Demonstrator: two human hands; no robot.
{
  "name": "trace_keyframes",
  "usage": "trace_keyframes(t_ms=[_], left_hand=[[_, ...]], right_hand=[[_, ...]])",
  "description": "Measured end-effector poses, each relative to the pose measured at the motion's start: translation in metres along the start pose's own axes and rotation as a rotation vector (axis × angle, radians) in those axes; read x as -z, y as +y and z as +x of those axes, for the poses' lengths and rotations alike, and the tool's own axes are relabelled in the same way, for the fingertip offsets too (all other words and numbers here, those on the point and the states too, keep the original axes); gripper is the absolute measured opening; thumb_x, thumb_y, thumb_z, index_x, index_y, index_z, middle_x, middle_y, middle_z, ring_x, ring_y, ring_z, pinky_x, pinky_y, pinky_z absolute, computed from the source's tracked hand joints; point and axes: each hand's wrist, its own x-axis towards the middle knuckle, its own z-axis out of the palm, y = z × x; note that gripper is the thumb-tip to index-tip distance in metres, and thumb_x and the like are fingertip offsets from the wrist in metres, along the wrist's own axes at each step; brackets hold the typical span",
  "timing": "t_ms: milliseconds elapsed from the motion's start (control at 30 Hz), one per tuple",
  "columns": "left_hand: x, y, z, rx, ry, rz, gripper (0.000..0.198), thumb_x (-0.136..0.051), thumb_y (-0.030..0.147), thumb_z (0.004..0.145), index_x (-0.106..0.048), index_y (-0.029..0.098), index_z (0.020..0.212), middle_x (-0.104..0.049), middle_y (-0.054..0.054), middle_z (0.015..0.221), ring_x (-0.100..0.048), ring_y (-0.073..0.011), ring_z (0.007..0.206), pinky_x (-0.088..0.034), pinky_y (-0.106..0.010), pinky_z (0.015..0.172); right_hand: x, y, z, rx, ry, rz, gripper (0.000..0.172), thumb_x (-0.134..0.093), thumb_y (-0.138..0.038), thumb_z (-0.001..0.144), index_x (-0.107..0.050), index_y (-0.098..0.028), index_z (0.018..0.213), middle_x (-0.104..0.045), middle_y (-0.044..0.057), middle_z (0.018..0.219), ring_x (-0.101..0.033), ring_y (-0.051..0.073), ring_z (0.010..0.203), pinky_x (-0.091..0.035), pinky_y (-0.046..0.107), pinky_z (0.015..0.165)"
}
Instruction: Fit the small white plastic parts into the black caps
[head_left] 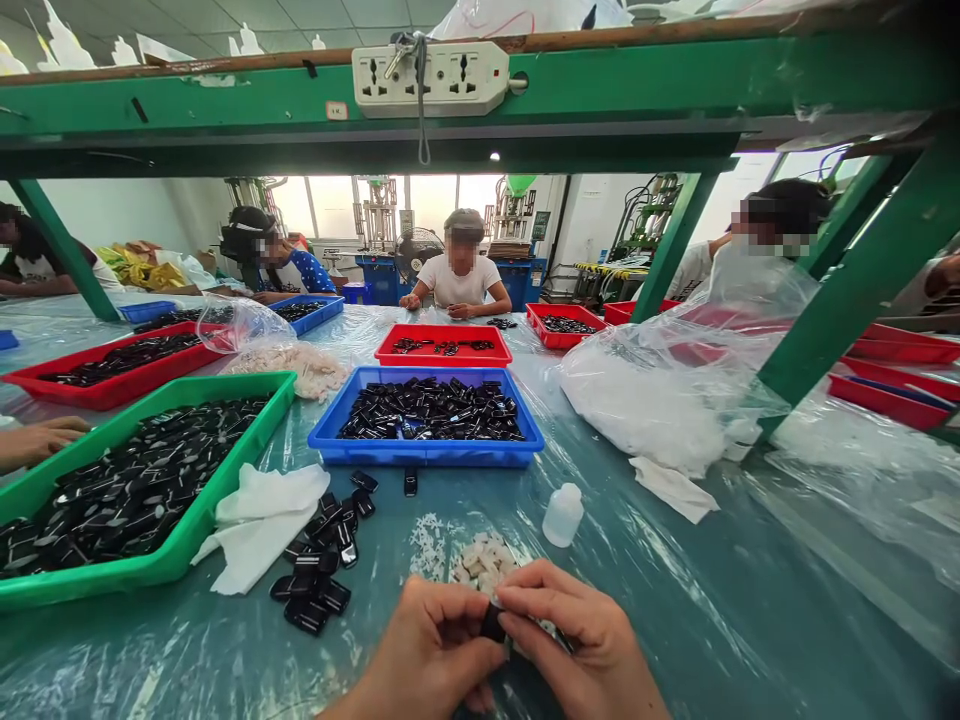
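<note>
- Two hands meet low in the view: the left hand and the right hand pinch one small black plastic piece between their fingertips, held just above the surface.
- Each grip is pressed together on that piece; only its top edge shows, the rest is hidden by fingers.
- Judged from its look, the piece is light, stiff and glossy, so likely slippery; a hold by its narrow edges, fingertips on opposite sides, seems surest.
- Just beyond the grip lies a small heap of whitish bits; beyond that a small white bottle stands upright.
- To the left of the grip a loose cluster of black pieces lies beside a white cloth.
- Farther off are a blue tray and a green tray, both full of the same black parts.
- Other people sit across the surface, well apart.
</note>
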Motion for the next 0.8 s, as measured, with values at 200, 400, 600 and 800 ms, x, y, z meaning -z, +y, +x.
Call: trace_keyframes(t_ms=[200, 400, 600, 800], left_hand=[[-0.001, 0.001, -0.001, -0.016, -0.007, 0.003, 0.012, -0.057, 0.018, 0.066, -0.066, 0.011, 0.07, -0.054, 0.001, 0.051, -0.052, -0.0095, 0.043, -0.043, -0.018, 0.045], [-0.004, -0.001, -0.001, -0.03, 0.036, -0.002, 0.009, -0.056, 0.017, 0.065, -0.063, 0.012, 0.064, -0.049, 0.003, 0.046, -0.05, -0.0094, 0.041, -0.042, -0.018, 0.043], [-0.005, 0.004, -0.002, -0.036, 0.053, 0.025, 0.01, -0.056, 0.02, 0.068, -0.061, 0.012, 0.064, -0.047, 0.003, 0.046, -0.049, -0.0092, 0.041, -0.041, -0.019, 0.043], [-0.006, 0.007, -0.003, -0.029, 0.068, -0.048, 0.015, -0.062, 0.026, 0.067, -0.06, 0.012, 0.065, -0.048, 0.003, 0.047, -0.049, -0.0083, 0.042, -0.041, -0.017, 0.044]], right_hand=[[-0.001, 0.001, -0.001, 0.004, 0.005, 0.01, 0.018, -0.055, -0.015, 0.083, -0.072, -0.02, 0.082, -0.064, 0.005, 0.078, -0.062, 0.016, 0.07, -0.051, 0.021, 0.062], [-0.003, 0.004, -0.004, 0.008, 0.01, 0.002, 0.018, -0.052, -0.014, 0.085, -0.07, -0.018, 0.084, -0.061, 0.006, 0.082, -0.062, 0.017, 0.074, -0.05, 0.023, 0.065], [-0.005, 0.001, -0.006, -0.04, 0.045, 0.03, 0.013, -0.055, -0.017, 0.085, -0.067, -0.02, 0.087, -0.062, 0.005, 0.084, -0.062, 0.017, 0.076, -0.05, 0.023, 0.068], [-0.008, 0.01, -0.007, -0.006, 0.163, 0.054, 0.012, -0.06, -0.029, 0.084, -0.068, -0.021, 0.087, -0.064, 0.005, 0.08, -0.062, 0.017, 0.068, -0.053, 0.024, 0.063]])
